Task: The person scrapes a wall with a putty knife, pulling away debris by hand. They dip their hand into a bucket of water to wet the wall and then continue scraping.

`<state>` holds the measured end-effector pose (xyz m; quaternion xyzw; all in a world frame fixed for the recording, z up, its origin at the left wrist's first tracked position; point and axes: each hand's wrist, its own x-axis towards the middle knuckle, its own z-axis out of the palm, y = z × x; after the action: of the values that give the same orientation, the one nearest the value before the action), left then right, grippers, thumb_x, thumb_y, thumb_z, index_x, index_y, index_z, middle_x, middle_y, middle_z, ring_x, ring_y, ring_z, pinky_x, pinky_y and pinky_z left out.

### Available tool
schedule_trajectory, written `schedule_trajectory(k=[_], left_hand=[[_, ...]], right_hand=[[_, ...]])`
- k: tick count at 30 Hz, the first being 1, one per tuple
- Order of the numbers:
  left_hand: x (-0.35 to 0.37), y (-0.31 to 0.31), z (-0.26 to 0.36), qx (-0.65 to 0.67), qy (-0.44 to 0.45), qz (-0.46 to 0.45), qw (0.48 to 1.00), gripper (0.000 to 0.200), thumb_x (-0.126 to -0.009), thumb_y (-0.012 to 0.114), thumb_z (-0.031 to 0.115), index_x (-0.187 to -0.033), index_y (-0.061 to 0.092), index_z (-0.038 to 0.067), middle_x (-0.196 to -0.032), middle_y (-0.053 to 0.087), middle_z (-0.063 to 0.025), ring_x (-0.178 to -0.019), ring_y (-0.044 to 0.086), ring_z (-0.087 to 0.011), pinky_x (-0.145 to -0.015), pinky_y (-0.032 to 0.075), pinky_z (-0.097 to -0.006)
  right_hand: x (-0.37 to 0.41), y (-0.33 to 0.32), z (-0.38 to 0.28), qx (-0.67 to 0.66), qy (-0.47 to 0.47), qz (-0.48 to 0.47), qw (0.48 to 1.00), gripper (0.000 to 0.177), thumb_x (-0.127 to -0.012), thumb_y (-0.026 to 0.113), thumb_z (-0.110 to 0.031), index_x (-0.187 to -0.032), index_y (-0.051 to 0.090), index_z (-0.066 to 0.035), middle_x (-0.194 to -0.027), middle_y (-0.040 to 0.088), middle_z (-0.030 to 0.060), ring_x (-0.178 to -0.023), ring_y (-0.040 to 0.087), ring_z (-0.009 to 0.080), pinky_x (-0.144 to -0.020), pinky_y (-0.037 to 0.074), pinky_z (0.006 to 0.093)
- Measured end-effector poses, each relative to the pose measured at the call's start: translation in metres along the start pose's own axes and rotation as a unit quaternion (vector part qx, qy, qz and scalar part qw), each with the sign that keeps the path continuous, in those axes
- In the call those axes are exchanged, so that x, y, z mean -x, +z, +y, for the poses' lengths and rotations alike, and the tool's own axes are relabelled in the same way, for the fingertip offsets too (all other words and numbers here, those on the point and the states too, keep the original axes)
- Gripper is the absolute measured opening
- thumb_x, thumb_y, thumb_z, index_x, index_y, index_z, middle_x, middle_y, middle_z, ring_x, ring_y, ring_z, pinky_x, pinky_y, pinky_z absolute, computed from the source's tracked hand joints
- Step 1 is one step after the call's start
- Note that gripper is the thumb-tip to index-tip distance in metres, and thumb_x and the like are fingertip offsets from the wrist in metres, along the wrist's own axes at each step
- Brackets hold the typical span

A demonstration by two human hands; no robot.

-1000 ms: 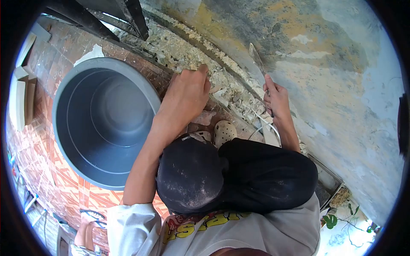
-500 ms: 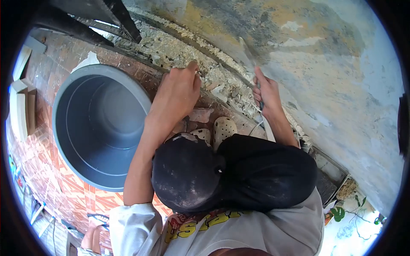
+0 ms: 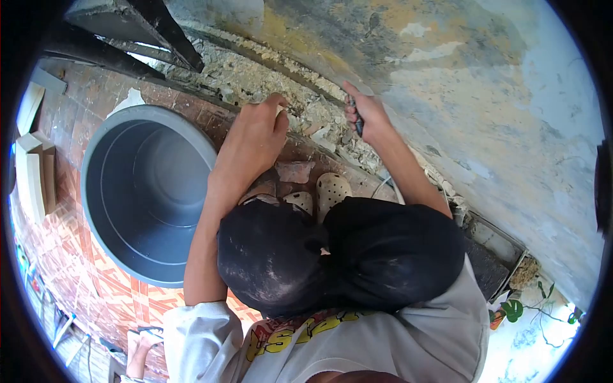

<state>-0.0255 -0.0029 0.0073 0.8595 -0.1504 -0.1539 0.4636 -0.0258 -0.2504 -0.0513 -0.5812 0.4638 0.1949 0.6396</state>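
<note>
My left hand [image 3: 252, 134] is closed, knuckles up, over the broken strip of rubble [image 3: 325, 131] at the foot of the wall. Something small and whitish shows at its fingertips, too little to name. My right hand [image 3: 369, 118] grips the dark handle [image 3: 359, 125] of a narrow-bladed hand tool, close against the wall's lower edge. Its blade is hard to make out now. Loose chips and crumbled plaster lie between the two hands.
A large grey plastic tub [image 3: 92, 185] stands left of my left arm. The peeling wall [image 3: 460, 96] rises at right. Dark metal legs [image 3: 169, 38] stand at upper left. A broken brick piece [image 3: 295, 171] lies by my clogs [image 3: 333, 189]. Another person's foot [image 3: 150, 335] shows at lower left.
My right hand has moved left with the tool, towards my left hand, and the blade no longer shows plainly against the wall. My left hand has shifted slightly left, still closed.
</note>
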Motion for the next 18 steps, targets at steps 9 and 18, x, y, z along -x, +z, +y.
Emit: schedule_trajectory(k=[9,18], left_hand=[[0.001,-0.003,0.007,-0.004,-0.042,-0.014,0.999,0.022,-0.09,0.053,0.009,-0.109,0.059,-0.001,-0.065,0.055,-0.0253,-0.066,0.054,-0.0431,-0.066,0.042,-0.0462],[0.0,-0.002,0.005,-0.016,-0.039,0.0,0.999,0.021,-0.089,0.053,0.008,-0.107,0.059,-0.002,-0.065,0.055,-0.0254,-0.065,0.055,-0.0425,-0.065,0.042,-0.0459]], right_hand=[[-0.004,0.001,0.0,-0.047,0.014,-0.029,0.998,0.037,-0.09,0.067,-0.035,-0.075,0.046,-0.009,-0.053,0.042,-0.003,-0.04,0.038,0.0096,-0.037,0.029,0.0259],[0.008,-0.001,-0.002,-0.079,0.019,-0.039,0.996,0.035,-0.091,0.067,-0.029,-0.077,0.045,-0.006,-0.054,0.041,0.0,-0.042,0.04,0.0123,-0.038,0.031,0.0293]])
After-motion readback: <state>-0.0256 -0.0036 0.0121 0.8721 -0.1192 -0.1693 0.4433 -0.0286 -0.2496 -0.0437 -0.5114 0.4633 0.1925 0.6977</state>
